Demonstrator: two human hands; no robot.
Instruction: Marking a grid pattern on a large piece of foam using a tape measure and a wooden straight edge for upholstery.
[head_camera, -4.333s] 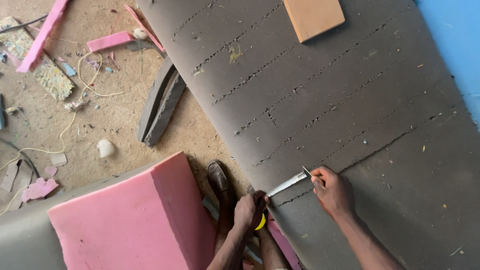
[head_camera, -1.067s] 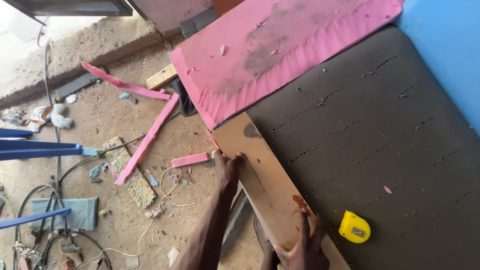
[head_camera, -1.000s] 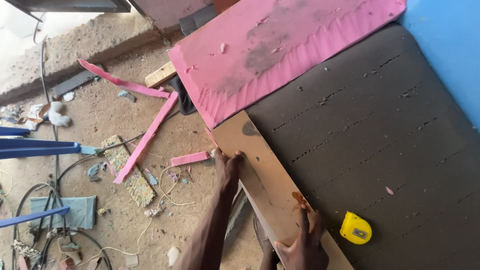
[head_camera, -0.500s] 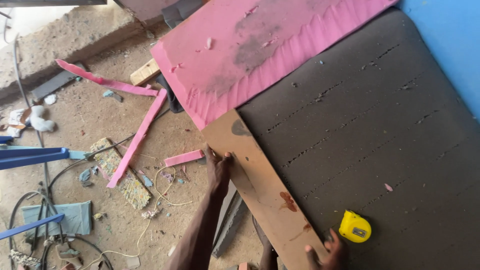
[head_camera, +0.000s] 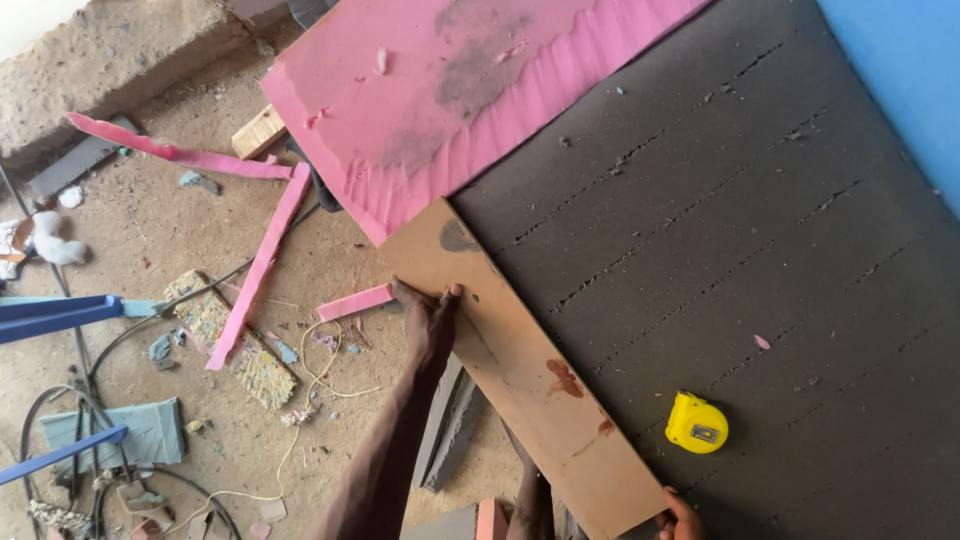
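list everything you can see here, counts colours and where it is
dark grey foam slab: 1, grey, fills right side
long flat brown board: 1, brown, along slab's left edge
pink foam sheet: 1, pink, top, over slab's upper end
yellow tape measure: 1, yellow, on slab beside board
pink foam strips: at least 3, pink, on sandy floor
wood block: 1, pale, at pink sheet's left edge
blue metal bars: 2, blue, far left
left hand: on board's left edge
right hand: at board's lower end, mostly cut off

Both hands (head_camera: 430, 325) & forearms bare: no gloves, sleeves, rings, watch or other markings visible.
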